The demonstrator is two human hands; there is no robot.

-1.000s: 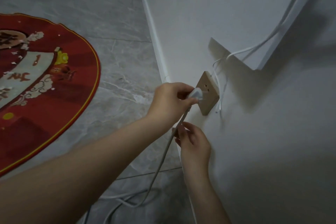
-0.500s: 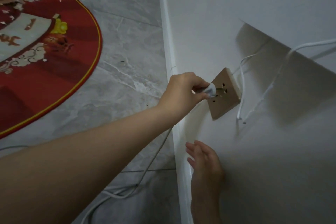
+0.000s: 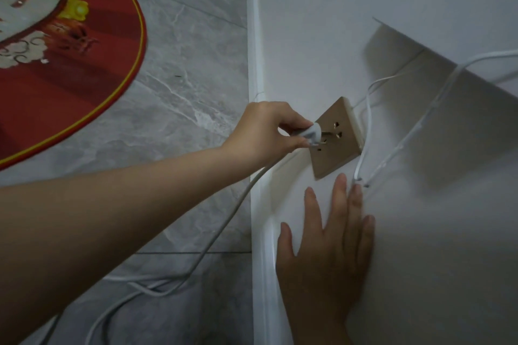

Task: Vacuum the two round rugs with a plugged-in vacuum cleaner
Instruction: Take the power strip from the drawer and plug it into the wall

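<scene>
Here the left hand (image 3: 266,129) pinches a small white plug (image 3: 397,133) between thumb and curled fingers, its metal prongs pointed at the slots of the tan wall socket (image 3: 335,138) and seemingly just touching its face — whether they have entered yet cannot be told. The grip sits at the back of the plug, likely so the fingers stay off the prongs while pushing. The right hand (image 3: 326,249) lies flat against the white wall (image 3: 322,22) just below the socket, fingers straight and spread, holding nothing — probably a brace for balance as the person leans in. From the plug the pale cord (image 3: 224,227) runs back down across the grey tiled floor (image 3: 190,64) and loops near the bottom edge; the vacuum cleaner itself is out of view. One red round rug (image 3: 70,87) lies on the floor at far left, flecked with bits of debris. Two thin white cables (image 3: 370,109) hang loose just right of the socket.
</scene>
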